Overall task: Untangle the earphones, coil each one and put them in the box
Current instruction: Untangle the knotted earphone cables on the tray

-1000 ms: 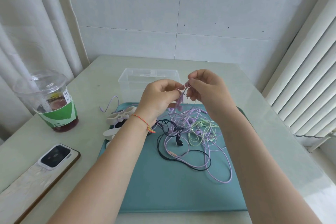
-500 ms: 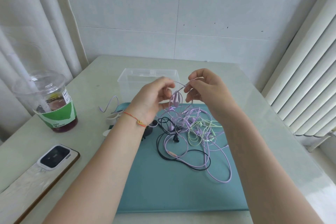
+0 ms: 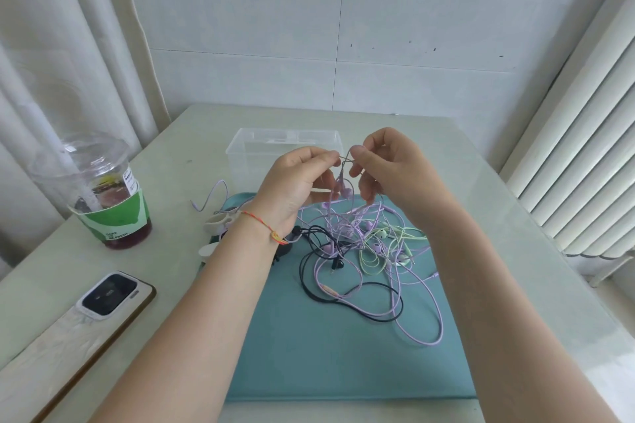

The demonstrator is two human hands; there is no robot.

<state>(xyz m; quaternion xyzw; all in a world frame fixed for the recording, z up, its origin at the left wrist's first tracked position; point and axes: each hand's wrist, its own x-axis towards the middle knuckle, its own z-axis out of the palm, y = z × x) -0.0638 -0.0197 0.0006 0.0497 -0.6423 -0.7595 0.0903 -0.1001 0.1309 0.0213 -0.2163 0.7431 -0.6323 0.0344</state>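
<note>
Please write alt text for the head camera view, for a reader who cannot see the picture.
The left hand and right hand pinch a purple earphone cable and hold it above a tangle of purple, green and black earphones on a teal mat. A clear plastic box stands behind; an iced drink cup and a phone are at left.

The front half of the teal mat (image 3: pixel 309 364) lies bare, and so does the desk (image 3: pixel 498 216) along its right edge. The earphone tangle (image 3: pixel 364 251) fills the mat's far half. The clear box (image 3: pixel 247 151) stands behind it. A cup (image 3: pixel 103 196) and a phone (image 3: pixel 110 295) occupy the left edge.
</note>
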